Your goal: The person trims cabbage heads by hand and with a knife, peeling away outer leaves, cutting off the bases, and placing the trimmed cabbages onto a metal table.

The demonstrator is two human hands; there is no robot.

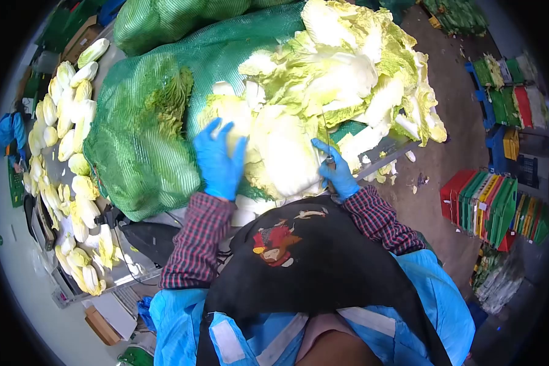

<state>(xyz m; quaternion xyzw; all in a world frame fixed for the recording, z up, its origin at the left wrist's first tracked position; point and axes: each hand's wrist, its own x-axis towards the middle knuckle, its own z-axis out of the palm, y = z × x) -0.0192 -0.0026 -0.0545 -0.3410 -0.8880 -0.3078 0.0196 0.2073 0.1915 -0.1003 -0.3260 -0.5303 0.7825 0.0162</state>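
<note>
A pale napa cabbage [283,152] lies on the work table just in front of me. My left hand [219,160], in a blue glove, rests flat on its left side with fingers spread. My right hand [337,171], also gloved in blue, grips a knife [326,137] whose thin blade points up along the cabbage's right side. Behind the cabbage rises a big heap of loose trimmed leaves [348,67].
Green mesh sacks of cabbage [140,140] fill the table's left and back. Rows of trimmed cabbages [67,128] lie on a bench at far left, near a person in blue [11,137]. Stacked coloured crates [494,207] stand on the floor at right.
</note>
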